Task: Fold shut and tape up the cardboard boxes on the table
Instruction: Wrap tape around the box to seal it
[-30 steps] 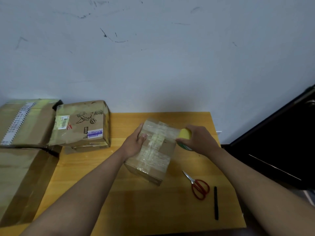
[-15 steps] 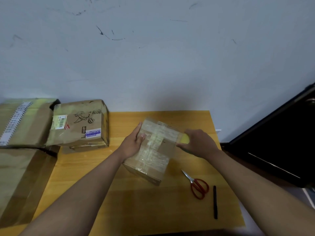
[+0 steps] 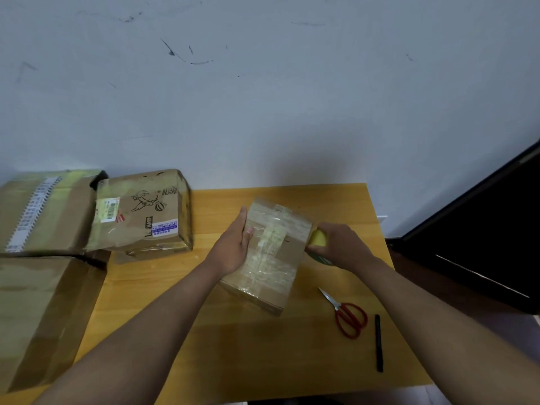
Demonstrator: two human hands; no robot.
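Far left: two big cardboard boxes (image 3: 43, 211), one behind the other, hanging off the wooden table (image 3: 204, 331). Next, a printed box (image 3: 143, 211) with labels, at the table's back edge against the scuffed pale wall (image 3: 263, 97). Centre: small box (image 3: 271, 252), flaps shut, clear tape across top, lying askew on the table. Left hand (image 3: 233, 247) flat against its left side, fingers straight. Right hand (image 3: 342, 247) curled round a yellow-green tape roll (image 3: 318, 239) at the box's right edge. Red scissors (image 3: 347, 314) and black pen (image 3: 379, 343) near right. Dark furniture (image 3: 482, 238) far right.
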